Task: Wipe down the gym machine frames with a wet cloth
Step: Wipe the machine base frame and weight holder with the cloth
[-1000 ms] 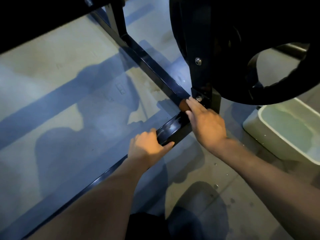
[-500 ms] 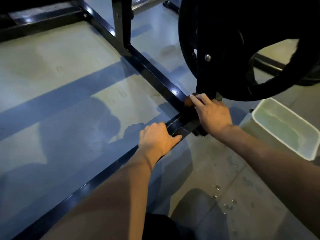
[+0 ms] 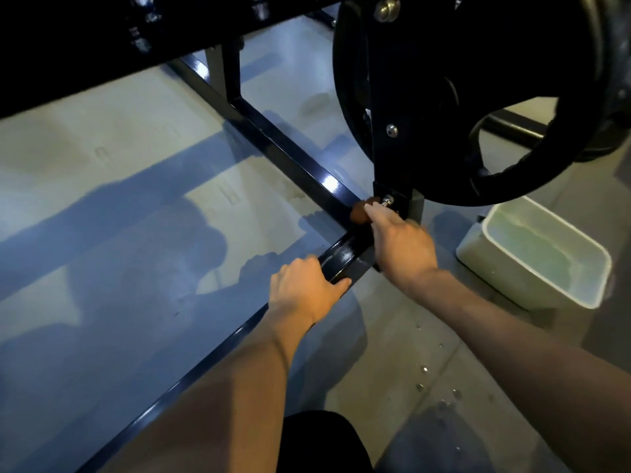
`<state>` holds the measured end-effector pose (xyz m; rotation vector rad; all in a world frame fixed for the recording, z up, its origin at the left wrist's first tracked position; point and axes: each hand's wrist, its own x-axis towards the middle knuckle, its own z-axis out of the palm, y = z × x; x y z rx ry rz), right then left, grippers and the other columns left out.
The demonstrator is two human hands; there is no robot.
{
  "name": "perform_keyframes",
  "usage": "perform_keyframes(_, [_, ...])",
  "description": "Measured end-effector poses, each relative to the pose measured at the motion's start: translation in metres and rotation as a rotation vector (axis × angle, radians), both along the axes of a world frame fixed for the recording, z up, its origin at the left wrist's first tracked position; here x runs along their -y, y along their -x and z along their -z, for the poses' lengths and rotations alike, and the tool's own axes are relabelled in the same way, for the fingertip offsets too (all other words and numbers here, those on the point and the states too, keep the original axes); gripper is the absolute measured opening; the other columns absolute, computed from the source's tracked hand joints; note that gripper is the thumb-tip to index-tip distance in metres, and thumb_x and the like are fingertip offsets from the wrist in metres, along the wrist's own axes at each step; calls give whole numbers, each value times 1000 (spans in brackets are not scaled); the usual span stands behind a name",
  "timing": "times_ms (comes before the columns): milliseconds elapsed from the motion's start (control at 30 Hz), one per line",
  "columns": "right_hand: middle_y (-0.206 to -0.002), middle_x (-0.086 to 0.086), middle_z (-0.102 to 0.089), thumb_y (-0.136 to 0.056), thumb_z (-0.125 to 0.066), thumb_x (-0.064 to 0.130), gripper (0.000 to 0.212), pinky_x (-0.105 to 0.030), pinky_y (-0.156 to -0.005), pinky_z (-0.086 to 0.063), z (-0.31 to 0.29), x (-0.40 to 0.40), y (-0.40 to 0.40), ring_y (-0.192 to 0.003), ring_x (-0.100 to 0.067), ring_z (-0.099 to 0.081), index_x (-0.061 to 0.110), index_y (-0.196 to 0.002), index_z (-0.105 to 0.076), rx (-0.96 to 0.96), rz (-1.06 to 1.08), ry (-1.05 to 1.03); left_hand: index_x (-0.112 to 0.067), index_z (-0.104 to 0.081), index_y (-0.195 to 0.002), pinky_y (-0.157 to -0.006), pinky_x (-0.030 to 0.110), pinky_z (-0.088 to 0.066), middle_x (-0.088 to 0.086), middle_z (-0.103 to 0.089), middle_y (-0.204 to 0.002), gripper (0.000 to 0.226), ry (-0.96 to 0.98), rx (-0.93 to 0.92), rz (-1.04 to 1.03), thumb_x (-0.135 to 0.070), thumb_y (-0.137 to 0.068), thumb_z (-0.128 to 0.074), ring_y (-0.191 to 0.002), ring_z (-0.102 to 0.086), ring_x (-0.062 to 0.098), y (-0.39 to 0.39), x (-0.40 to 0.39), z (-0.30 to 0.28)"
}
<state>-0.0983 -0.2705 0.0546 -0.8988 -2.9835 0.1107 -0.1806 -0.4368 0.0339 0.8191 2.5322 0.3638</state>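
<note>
Frame rails (image 3: 293, 158) of the black gym machine lie on the floor and meet in a corner below a large black weight plate (image 3: 461, 97). One rail runs from the upper left down to that corner; the other runs from the corner toward the lower left, under the person's left forearm. A black upright post (image 3: 392, 158) with a silver bolt stands at the corner, in front of the plate.

A brown cloth (image 3: 361, 210) sits on the rail right at the foot of the post, mostly hidden. The right hand (image 3: 401, 244) presses on it, fingers reaching forward over the wad, fingertips close to the bolt at the post's base; how firmly the fingers close around the cloth cannot be told. The left hand (image 3: 304, 288) grasps the lower rail just beside the corner, fingers curled over its far edge and thumb along the near side.

A pale rectangular tub (image 3: 594, 285) holding water stands on the concrete floor (image 3: 102, 138) to the right of the post, apart from the frame. Water drops (image 3: 425, 370) dot the floor near the right forearm.
</note>
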Motion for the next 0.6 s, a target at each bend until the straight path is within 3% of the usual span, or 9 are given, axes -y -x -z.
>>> perform_keyframes(167, [-157,10,-49,-109,-46,28,43,-44,-93,-55,13,48,-20,-108,-34,-66,30,-152,-49,-185,-122,235,-23,-61,-102,-75,37,-46,0,-66,-93,53,-2,-8,9,-74,-85,-58,-96,-66,26,1,-1,5])
perform_keyframes(267, [-156,15,-48,-108,-47,30,45,-42,-89,-55,5,39,-19,-107,-32,-65,37,-152,-46,-127,-158,149,-23,-61,-100,-73,36,-44,-1,-64,-89,52,6,2,7,-72,-84,-59,-96,-66,26,1,-1,0])
perform_keyframes(367, [-142,2,-62,-109,-44,26,36,-39,-81,-49,-11,16,-6,-110,-33,-65,35,-143,-51,-123,56,112,-20,-61,-114,-80,37,-43,4,-65,-103,65,41,1,13,-77,-82,-60,-107,-63,28,-1,-1,-12])
perform_keyframes(467, [-135,-5,-65,-110,-42,25,34,-38,-84,-44,-15,19,0,-118,-33,-62,31,-142,-55,-165,178,227,-18,-48,-137,-102,44,-44,7,-63,-128,98,86,85,-56,-89,-71,-60,-123,-58,31,-9,22,-20])
perform_keyframes(533, [-136,-4,-65,-110,-43,26,35,-38,-85,-48,-13,39,-4,-117,-30,-64,30,-143,-54,-188,144,248,-19,-45,-136,-106,50,-43,6,-61,-132,103,56,63,-95,-92,-65,-61,-126,-56,31,-17,55,-26])
perform_keyframes(600, [-138,-3,-64,-110,-44,30,35,-39,-88,-51,-7,61,-12,-116,-29,-66,30,-144,-53,-213,46,284,-22,-48,-123,-98,48,-49,3,-63,-123,95,9,-6,-147,-93,-62,-62,-117,-60,29,-25,101,-26])
